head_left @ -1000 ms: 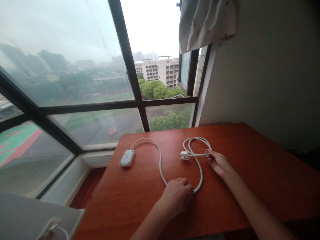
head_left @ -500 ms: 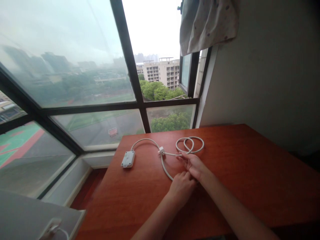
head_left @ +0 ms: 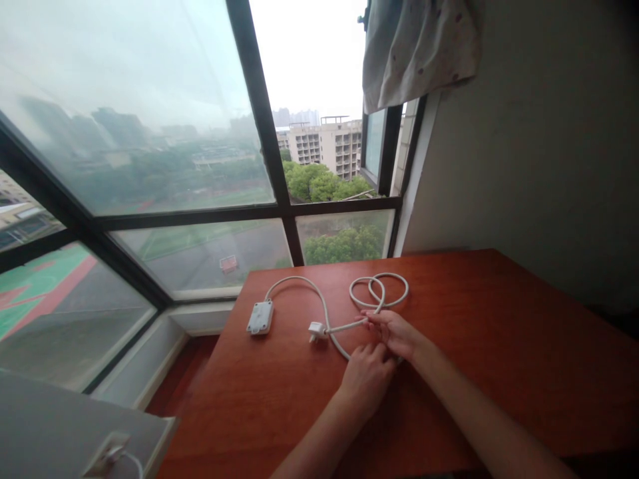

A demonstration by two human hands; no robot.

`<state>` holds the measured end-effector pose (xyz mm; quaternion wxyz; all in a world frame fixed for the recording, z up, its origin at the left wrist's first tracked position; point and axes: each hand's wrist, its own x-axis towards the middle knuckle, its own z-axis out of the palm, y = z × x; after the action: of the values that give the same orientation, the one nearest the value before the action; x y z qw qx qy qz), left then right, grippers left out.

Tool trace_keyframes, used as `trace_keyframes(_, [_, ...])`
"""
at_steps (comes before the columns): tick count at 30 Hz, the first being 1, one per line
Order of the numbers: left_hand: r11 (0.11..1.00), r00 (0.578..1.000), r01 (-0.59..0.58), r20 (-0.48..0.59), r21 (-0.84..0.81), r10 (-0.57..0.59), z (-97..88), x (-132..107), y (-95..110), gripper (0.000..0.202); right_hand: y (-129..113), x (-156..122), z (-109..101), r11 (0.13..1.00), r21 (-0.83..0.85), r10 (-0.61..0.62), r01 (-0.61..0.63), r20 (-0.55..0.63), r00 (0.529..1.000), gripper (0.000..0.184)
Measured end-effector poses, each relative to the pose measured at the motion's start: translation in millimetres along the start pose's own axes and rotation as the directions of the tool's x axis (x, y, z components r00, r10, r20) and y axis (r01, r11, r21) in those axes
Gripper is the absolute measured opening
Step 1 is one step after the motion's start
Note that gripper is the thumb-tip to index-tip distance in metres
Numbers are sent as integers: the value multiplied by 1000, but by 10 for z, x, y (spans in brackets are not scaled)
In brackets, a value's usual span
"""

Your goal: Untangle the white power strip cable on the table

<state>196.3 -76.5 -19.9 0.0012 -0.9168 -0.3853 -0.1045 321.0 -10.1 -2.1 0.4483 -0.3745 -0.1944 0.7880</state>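
Note:
A white power cord (head_left: 319, 297) lies on the reddish wooden table (head_left: 499, 332). One end carries a white socket box (head_left: 260, 317) near the table's left edge. The other end carries a white plug (head_left: 316, 330), just left of my hands. My right hand (head_left: 395, 331) is closed, pinching the cord a little behind the plug. My left hand (head_left: 367, 376) is closed over a bend of the cord, knuckles up, pressing it against the table. Beyond my hands the cord forms small overlapping loops (head_left: 379, 291).
A large window (head_left: 200, 166) with dark frames runs along the far and left sides. A grey wall (head_left: 539, 153) stands to the right, with a curtain (head_left: 424, 46) hanging above. A white outlet with a cable (head_left: 107, 456) sits at the lower left.
My right hand carried the plug end leftward and then nearer, so the plug now lies left of my hands. The wide loop shrank into small coils, and both hands have come together.

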Motion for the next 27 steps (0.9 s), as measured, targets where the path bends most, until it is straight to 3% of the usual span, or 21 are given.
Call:
trace_keyframes(4, [999,1000,26,-17,26,-25,-52,4,-17,21,63,45,-80,955,-295,-27,19,-22,999,12])
trace_keyframes(6, [999,999,32,-42,32,-31,-67,-3,-23,23,75,70,-102,837,-546,-92,34,-79,993,18])
trace_keyframes(10, [998,999,54,-9,35,-53,-97,-39,-36,25,23,69,-106,367,-930,-252,-13,-113,961,35])
trace_keyframes(13, [999,998,44,38,13,-44,-128,-66,-57,20,-102,12,-151,41,-999,-414,-6,-22,910,48])
trace_keyframes(15, [999,997,42,58,-13,-41,-151,-75,-73,18,-200,-27,-228,-100,-992,-543,-75,-9,840,49])
trace_keyframes(17, [998,996,44,73,-37,-41,-178,-77,-86,19,-274,-49,-329,-158,-973,-614,-170,-38,789,44])
trace_keyframes(20, [997,995,58,88,-56,-53,-222,-76,-96,21,-295,-43,-460,-171,-952,-638,-255,-90,765,33])
trace_keyframes(25, [990,992,95,97,-102,-86,-283,-95,-117,15,-132,29,-448,-263,-948,-597,-180,14,802,29])
trace_keyframes(27, [984,991,103,98,-148,-89,-296,-106,-131,14,-62,62,-389,-259,-956,-590,-138,44,806,24])
